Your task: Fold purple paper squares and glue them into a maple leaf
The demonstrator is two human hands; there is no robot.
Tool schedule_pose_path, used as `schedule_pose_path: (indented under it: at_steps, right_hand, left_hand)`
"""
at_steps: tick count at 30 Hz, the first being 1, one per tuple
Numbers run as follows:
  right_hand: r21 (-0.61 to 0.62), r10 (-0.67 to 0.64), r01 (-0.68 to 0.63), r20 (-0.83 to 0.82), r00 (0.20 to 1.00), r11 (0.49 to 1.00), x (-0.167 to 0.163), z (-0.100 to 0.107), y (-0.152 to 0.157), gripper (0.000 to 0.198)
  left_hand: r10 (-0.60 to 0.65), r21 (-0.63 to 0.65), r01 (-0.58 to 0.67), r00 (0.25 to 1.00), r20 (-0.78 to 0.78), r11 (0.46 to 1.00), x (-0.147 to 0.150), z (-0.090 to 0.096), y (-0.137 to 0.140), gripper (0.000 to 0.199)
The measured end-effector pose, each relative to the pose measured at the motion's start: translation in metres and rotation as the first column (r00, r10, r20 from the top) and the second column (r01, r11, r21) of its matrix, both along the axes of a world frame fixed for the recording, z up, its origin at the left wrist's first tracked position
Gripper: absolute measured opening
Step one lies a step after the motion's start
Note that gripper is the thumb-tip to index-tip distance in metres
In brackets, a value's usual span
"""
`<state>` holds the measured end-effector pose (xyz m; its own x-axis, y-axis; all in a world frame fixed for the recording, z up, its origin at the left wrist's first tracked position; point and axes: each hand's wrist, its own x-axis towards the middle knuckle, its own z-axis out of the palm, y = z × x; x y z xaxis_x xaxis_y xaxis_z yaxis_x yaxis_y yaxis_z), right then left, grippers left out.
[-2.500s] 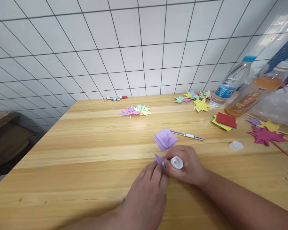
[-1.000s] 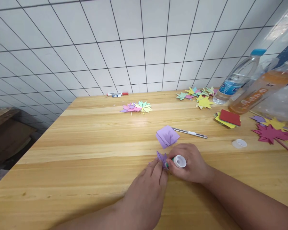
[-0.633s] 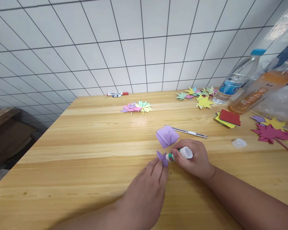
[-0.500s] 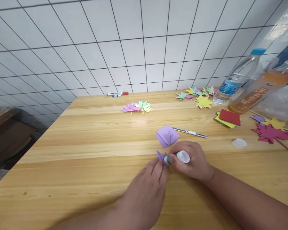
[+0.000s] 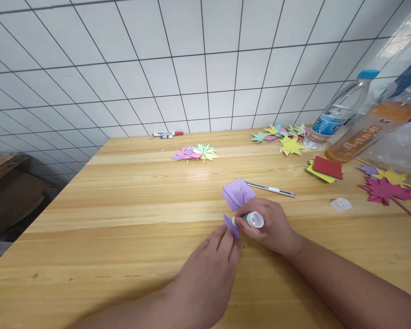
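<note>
My right hand point(image 5: 267, 224) is closed around a glue stick point(image 5: 250, 220), white with a green band, its tip end against a small folded piece of purple paper point(image 5: 231, 225). My left hand point(image 5: 212, 260) has its fingers pressed together over the near side of that folded paper, pinning it to the table. Its thumb is hidden. Just beyond lie several purple paper squares point(image 5: 239, 193), and a slim craft knife point(image 5: 271, 189) rests beside them. The glue stick's clear cap point(image 5: 341, 204) sits to the right of my right hand.
Paper leaves point(image 5: 195, 152) lie at the back of the wooden table point(image 5: 123, 219), with more leaves point(image 5: 287, 137) at the back right. Markers point(image 5: 167, 135) lie by the tiled wall. Right: coloured paper squares point(image 5: 329, 167), a water bottle point(image 5: 332, 119), an orange drink point(image 5: 366, 128), a dark pink leaf point(image 5: 385, 189).
My right hand has shifted slightly left and up with the glue stick, along the folded purple paper. My left hand stays where it was.
</note>
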<state>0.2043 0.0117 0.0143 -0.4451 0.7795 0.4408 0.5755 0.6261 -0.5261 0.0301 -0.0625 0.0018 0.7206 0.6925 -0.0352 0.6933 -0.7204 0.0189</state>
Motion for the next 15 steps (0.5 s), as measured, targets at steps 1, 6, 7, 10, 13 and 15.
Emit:
schedule_pose_path:
  at_steps: [1, 6, 7, 10, 13, 15]
  right_hand:
    - [0.004, -0.006, 0.006, 0.006, 1.000, 1.000, 0.000, 0.000, 0.000, 0.015]
    - [-0.018, -0.018, 0.018, -0.001, 1.000, 1.000, 0.001, -0.001, 0.001, 0.015]
    - [-0.029, -0.024, 0.024, -0.025, 0.999, 0.999, 0.002, -0.001, 0.001, 0.013]
    - [-0.089, -0.131, 0.114, -0.209, 0.969, 0.989, 0.005, -0.002, 0.002, 0.011]
    - [-0.298, -0.267, 0.136, -0.462, 0.846, 0.945, 0.009, -0.005, 0.009, 0.024]
    - [-0.414, -0.311, 0.056, -0.579, 0.754, 0.908, 0.011, -0.008, 0.014, 0.029]
  left_hand:
    - [0.000, -0.004, 0.000, 1.000, 0.003, 1.000, 0.000, 0.000, 0.000, 0.055]
    - [0.007, -0.017, -0.007, 1.000, 0.001, 1.000, 0.000, 0.000, -0.001, 0.055]
    - [0.008, -0.012, -0.008, 1.000, -0.001, 1.000, 0.000, 0.000, -0.001, 0.056]
    - [0.026, 0.029, -0.026, 1.000, -0.004, 0.999, 0.001, 0.000, 0.001, 0.055]
    - [0.043, 0.069, -0.042, 0.999, -0.010, 0.997, 0.002, 0.001, 0.005, 0.049]
    - [0.046, 0.072, -0.046, 0.999, -0.003, 0.996, 0.003, 0.004, 0.008, 0.042]
